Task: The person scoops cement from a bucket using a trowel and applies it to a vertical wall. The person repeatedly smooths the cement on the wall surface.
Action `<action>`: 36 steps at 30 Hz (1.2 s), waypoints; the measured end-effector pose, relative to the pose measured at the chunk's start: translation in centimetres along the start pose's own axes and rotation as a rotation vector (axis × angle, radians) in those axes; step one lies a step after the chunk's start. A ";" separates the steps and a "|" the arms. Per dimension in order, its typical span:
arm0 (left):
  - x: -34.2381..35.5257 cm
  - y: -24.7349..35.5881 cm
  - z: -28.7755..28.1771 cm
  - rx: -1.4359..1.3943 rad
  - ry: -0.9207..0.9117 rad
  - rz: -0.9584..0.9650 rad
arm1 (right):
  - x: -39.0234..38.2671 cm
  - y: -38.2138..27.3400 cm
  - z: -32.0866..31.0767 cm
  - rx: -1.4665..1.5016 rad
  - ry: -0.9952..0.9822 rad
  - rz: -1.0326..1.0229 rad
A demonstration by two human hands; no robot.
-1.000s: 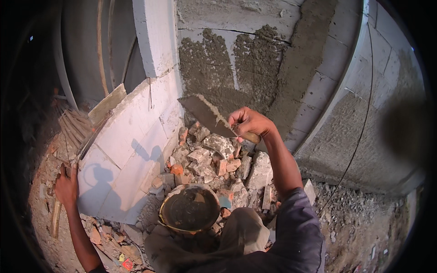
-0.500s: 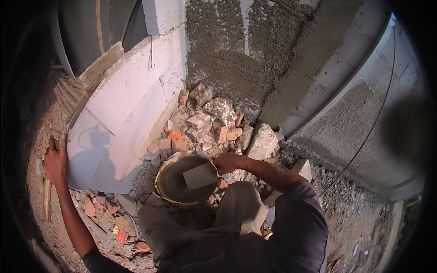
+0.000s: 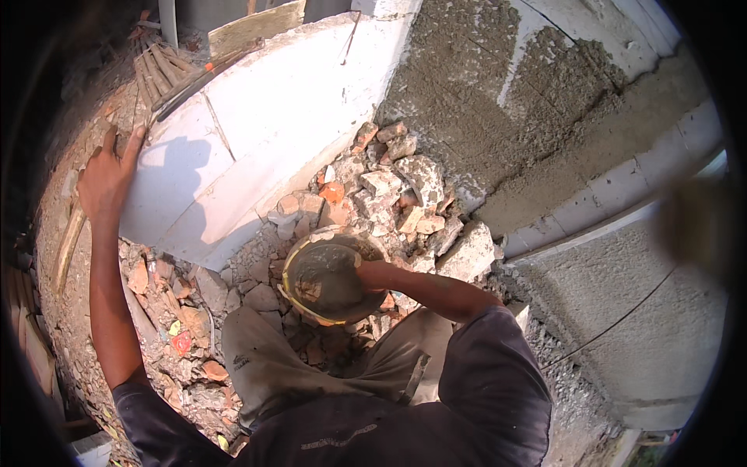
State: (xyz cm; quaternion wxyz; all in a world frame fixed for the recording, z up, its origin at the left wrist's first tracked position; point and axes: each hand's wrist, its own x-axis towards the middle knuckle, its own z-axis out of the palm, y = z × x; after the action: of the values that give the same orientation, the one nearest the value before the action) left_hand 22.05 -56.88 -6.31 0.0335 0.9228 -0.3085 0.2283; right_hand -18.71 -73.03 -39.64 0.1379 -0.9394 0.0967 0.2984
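My left hand (image 3: 109, 175) rests with fingers stretched out at the left edge of a low white block wall (image 3: 296, 117), above a wooden stick (image 3: 68, 249). My right hand (image 3: 369, 275) reaches down into a round bucket (image 3: 289, 282) of wet grey mortar, its fingers closed round the trowel it holds; the trowel and fingertips are mostly hidden inside. The bucket stands on broken masonry between my knees and the wall.
Rubble (image 3: 420, 179) fills the corner below a partly plastered wall (image 3: 459, 86). A bundle of sticks (image 3: 159, 70) and a board (image 3: 253, 31) lie beyond the low wall. At right, a dark cable (image 3: 607, 321) crosses a rough rendered surface (image 3: 638, 358).
My right hand has come down from the plastered wall into the bucket, taking the trowel out of sight. My left hand has stayed at the low wall's edge. The view has tilted.
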 end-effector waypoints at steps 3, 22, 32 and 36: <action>-0.4 -0.9 -0.5 0.000 0.002 -0.014 | -4.0 1.7 -0.1 0.358 0.129 0.059; -0.4 1.3 -1.9 -0.074 0.020 0.039 | -16.1 20.5 -23.1 2.418 1.263 -0.586; -0.6 0.0 -1.1 -0.046 0.001 -0.027 | -9.0 3.6 -3.4 0.334 0.358 0.061; -0.7 0.3 -1.3 -0.054 0.004 -0.045 | -4.6 0.1 -5.1 0.011 0.229 0.199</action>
State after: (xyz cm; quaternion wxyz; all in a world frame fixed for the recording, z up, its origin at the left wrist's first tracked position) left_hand 20.81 -56.48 -5.47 0.0641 0.9278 -0.2936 0.2210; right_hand -19.76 -74.26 -32.98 0.1009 -0.9524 0.2059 0.2011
